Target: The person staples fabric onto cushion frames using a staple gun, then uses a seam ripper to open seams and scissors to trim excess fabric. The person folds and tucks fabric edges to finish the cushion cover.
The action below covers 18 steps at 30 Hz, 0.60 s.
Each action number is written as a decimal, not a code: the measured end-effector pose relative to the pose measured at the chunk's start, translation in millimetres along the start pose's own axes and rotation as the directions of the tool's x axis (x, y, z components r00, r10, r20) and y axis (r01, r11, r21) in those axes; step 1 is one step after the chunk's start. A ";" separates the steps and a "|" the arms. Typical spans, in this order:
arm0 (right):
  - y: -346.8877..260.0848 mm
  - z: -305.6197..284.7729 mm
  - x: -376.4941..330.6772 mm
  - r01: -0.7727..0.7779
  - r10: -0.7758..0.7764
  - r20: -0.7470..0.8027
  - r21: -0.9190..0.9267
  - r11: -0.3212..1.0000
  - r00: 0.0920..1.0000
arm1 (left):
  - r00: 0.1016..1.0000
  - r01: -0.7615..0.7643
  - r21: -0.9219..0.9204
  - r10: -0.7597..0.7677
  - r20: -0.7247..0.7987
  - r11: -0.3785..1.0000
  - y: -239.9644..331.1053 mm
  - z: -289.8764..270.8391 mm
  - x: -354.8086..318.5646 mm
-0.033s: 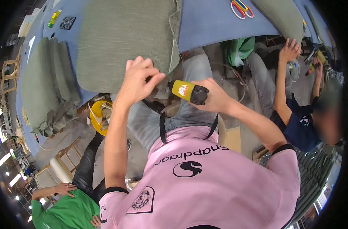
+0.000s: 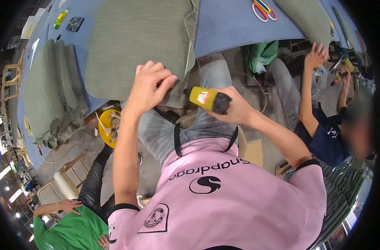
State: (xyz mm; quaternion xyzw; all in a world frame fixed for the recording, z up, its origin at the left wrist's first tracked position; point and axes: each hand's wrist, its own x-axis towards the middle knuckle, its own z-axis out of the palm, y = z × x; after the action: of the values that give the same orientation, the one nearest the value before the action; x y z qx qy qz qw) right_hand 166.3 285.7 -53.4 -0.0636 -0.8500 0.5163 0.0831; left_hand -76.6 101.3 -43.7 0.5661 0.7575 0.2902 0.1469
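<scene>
A large grey-green fabric-covered panel (image 2: 136,50) lies on the blue-topped table and reaches over its near edge toward my lap. My left hand (image 2: 150,87) is at the panel's near right corner, fingers curled and thumb close to the loose fabric edge; its fingertips are partly hidden. In my right hand (image 2: 231,106) is a yellow and black staple gun (image 2: 203,98), gripped from the right. The tool's nose points left toward the fabric corner, with a small gap between them.
Stacked grey-green pieces (image 2: 52,91) lie at the table's left. Scissors (image 2: 264,10) rest on the blue tabletop (image 2: 236,25). Below the table's edge stands a yellow bucket (image 2: 108,129). One co-worker (image 2: 329,133) works at right with a similar tool; another person in green (image 2: 71,227) is lower left.
The staple gun in my right hand has shifted slightly right and away from the fabric corner. My left hand has moved a little left along the panel's edge.
</scene>
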 end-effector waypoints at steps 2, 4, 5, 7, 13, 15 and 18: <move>-6.9 -1.6 -8.0 0.000 0.001 -0.047 0.025 1.000 0.999 | 0.998 0.014 0.066 -0.018 0.058 0.998 17.6 -17.0 2.4; -12.5 -5.1 -11.8 -0.073 0.077 -0.037 0.087 0.994 0.996 | 0.991 -0.053 0.183 0.030 0.130 0.982 24.6 -17.2 2.3; -13.8 -5.4 -12.4 -0.151 0.152 0.001 0.134 0.979 0.988 | 0.991 -0.063 0.191 0.038 0.129 0.980 21.9 -14.1 1.5; -13.8 -1.3 -14.3 -0.041 0.043 -0.054 0.047 0.998 0.998 | 0.990 -0.089 0.206 0.063 0.129 0.974 15.3 -7.9 3.1; 2.9 11.4 -10.4 -0.099 0.094 0.057 0.096 0.990 0.994 | 0.987 -0.064 0.042 0.057 0.149 0.997 1.4 -10.2 1.9; 3.1 15.1 -11.0 -0.052 0.053 -0.017 0.014 0.999 0.998 | 0.986 -0.042 0.019 0.039 0.162 0.999 1.1 -9.2 1.0; -1.8 18.1 -11.8 0.055 -0.084 -0.159 -0.178 0.982 0.984 | 0.988 -0.033 -0.017 0.036 0.151 0.999 -3.4 -5.9 -0.3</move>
State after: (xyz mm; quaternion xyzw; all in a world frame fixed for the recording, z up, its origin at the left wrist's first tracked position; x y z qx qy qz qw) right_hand 174.1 266.9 -60.9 -0.0837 -0.8835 0.4301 0.1657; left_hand -82.5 98.7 -41.2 0.5984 0.7321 0.2543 0.2032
